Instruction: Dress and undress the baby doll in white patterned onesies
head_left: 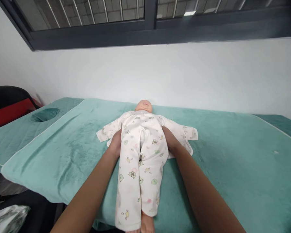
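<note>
from my seat far off, i take my bearings from the doll [144,106], which lies on its back on the padded bench [235,168]. the clothes look mostly on: the patterned top [178,127] spreads a sleeve to either side of the doll, though no doll hands show at the cuffs, and the matching trousers [132,168] cover both legs down to about the feet, one bare foot [147,224] showing plainly. what seems left, i'd judge, is straightening: the top's loose lower flaps stick out beside the doll, the hems sit uneven, and i can't make out where the waistband ends or whether the top is fastened. my left hand [115,144] is at the doll's side towards my left and my right hand [169,138] at the opposite side; the fingers of both vanish behind the cloth, so i cannot tell whether they grip it or lie wide. as for room, the white wall [184,74] rises just beyond the doll's head, leaving little travel there, and the bench's near edge runs by its feet, so a pull towards me could tip the legs over. sideways, the green surface stretches well out from the doll, with the face hole [45,115] far to its left.
</note>
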`<state>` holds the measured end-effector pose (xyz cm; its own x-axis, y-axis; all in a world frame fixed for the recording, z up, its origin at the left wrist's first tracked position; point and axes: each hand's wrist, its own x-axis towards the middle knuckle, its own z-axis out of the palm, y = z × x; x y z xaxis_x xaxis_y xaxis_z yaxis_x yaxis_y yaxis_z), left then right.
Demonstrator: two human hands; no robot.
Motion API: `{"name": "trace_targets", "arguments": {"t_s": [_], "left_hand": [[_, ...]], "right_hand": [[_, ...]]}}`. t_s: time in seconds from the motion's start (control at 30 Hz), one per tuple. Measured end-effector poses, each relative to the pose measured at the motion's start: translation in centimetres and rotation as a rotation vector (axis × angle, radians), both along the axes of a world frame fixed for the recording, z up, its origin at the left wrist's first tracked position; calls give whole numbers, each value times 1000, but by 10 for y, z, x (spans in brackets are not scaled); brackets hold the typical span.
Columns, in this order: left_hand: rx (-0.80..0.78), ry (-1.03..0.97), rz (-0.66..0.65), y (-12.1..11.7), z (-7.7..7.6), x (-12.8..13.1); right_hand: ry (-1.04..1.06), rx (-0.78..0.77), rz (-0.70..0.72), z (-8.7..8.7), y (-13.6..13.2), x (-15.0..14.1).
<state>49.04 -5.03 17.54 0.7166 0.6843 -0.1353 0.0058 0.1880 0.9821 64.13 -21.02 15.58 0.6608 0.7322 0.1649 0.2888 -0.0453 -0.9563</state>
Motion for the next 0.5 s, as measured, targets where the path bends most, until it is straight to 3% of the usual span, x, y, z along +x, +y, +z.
{"name": "trace_targets", "arguments": {"t_s": [0.27,0.4,0.5], "left_hand": [[-35,-7,71,-10,15,-10],[-24,-12,95,-8,8,-8],[-16,-1,106,-4,-1,-5]], "right_hand": [[-81,-43,-123,-5,3,1],[-168,-93,-252,-10,7,1],[-217,-136,-262,-9,4,0]]}}
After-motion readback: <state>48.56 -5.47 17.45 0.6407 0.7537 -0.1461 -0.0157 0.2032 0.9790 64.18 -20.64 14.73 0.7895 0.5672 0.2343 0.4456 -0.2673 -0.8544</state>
